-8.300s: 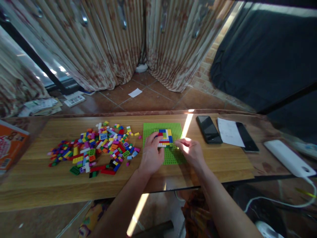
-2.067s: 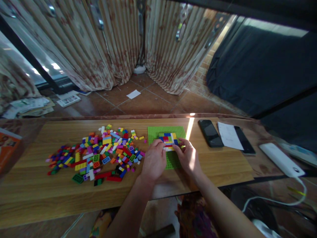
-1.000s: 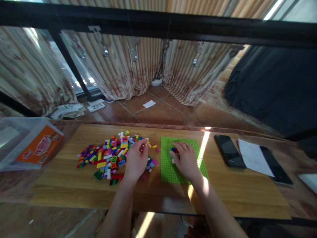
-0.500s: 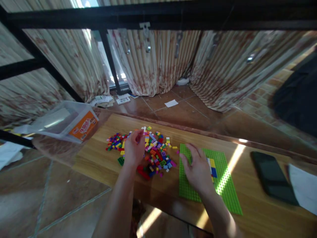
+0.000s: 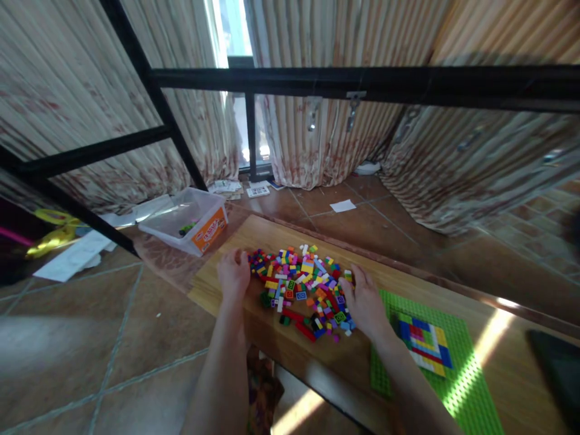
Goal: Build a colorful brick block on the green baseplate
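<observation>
Moved off the green board (image 5: 455,329), the right hand (image 5: 362,299) is now at three o'clock of the brick pile (image 5: 307,266), fingers parted, nothing visible between them. The left hand (image 5: 234,272) curls at nine o'clock; I cannot tell whether its fingers hold anything. Bricks (image 5: 301,296) look light, stiff, slick: pinch opposite sides. At four o'clock, the built square (image 5: 423,344) now shows uncovered.

A home by its looks: patterned curtains (image 5: 296,145), tiled floor (image 5: 154,326), toy bricks (image 5: 308,284).

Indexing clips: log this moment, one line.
left hand: left edge, multicoloured plastic brick pile; right hand: right edge; green studded baseplate: multicoloured panel
</observation>
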`<state>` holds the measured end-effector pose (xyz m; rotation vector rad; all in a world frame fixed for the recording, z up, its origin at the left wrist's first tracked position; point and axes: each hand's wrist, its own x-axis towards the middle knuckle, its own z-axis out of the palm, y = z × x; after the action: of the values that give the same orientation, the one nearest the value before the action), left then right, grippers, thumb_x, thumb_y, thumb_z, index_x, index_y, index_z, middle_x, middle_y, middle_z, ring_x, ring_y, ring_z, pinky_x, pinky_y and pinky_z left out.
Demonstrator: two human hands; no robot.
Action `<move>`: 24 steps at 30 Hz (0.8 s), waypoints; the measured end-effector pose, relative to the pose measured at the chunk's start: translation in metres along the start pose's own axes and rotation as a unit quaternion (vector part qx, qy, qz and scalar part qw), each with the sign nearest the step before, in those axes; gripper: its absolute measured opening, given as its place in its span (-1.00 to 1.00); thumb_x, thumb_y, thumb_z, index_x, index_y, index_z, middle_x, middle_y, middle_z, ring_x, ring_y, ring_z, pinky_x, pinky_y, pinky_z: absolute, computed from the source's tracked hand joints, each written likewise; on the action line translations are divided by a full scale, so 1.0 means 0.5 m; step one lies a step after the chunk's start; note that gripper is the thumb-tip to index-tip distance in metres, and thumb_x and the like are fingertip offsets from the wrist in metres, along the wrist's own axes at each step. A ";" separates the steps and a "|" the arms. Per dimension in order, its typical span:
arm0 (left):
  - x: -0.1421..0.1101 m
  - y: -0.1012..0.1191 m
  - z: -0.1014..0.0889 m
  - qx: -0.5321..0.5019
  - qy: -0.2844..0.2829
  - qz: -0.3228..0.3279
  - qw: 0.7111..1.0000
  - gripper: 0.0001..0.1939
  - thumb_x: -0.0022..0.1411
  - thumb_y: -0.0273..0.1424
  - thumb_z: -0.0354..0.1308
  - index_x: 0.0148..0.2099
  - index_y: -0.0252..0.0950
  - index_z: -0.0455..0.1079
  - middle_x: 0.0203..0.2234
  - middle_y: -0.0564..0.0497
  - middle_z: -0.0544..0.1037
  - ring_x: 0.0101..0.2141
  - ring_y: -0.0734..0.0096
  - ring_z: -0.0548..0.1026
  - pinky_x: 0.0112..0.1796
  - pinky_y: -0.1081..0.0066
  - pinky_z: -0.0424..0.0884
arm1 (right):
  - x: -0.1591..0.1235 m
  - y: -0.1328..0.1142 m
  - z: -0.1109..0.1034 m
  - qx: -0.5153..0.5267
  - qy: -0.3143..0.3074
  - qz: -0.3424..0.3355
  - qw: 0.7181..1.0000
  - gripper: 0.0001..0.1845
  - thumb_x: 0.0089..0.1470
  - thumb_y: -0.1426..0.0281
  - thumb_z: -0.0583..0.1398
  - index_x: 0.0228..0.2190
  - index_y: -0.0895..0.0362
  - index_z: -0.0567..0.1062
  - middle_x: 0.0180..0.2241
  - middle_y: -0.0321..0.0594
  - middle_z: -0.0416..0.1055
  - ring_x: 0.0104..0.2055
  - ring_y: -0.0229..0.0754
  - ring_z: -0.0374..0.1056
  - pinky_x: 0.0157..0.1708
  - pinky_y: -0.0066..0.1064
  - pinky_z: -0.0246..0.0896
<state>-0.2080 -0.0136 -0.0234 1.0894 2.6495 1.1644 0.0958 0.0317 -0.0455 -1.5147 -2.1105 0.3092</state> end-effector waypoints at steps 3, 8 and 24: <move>0.000 -0.006 0.027 -0.022 -0.030 0.080 0.996 -0.63 0.29 -0.30 -0.05 -0.03 -0.36 0.47 -0.08 -0.21 0.56 -0.05 0.13 0.48 0.06 0.15 0.33 | -0.001 -0.011 0.012 0.009 -0.009 -0.004 1.000 -0.38 0.26 0.11 -0.09 0.11 0.33 0.30 0.06 0.22 0.33 0.13 0.12 0.24 0.14 0.02 0.13; -0.003 0.012 0.048 -0.033 -0.069 0.130 0.989 -0.64 0.32 -0.33 -0.07 -0.03 -0.36 0.47 -0.05 -0.19 0.55 -0.01 0.19 0.46 0.08 0.20 0.29 | -0.008 -0.040 0.017 0.060 -0.017 0.003 0.998 -0.40 0.25 0.11 -0.07 0.07 0.30 0.36 0.06 0.17 0.35 0.11 0.09 0.25 0.14 -0.01 0.14; -0.033 0.081 0.017 -0.047 -0.112 0.040 0.992 -0.64 0.34 -0.28 -0.08 -0.12 -0.30 0.51 -0.21 -0.14 0.61 -0.19 0.21 0.52 -0.11 0.29 0.37 | 0.008 -0.124 -0.021 0.147 -0.024 0.020 0.989 -0.53 0.22 0.12 -0.01 -0.10 0.15 0.50 -0.09 -0.04 0.51 -0.07 -0.04 0.43 -0.06 -0.23 0.28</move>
<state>-0.1693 0.0008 -0.0064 1.2387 2.3788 1.0962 0.0500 0.0126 -0.0067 -1.3876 -1.9692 0.6459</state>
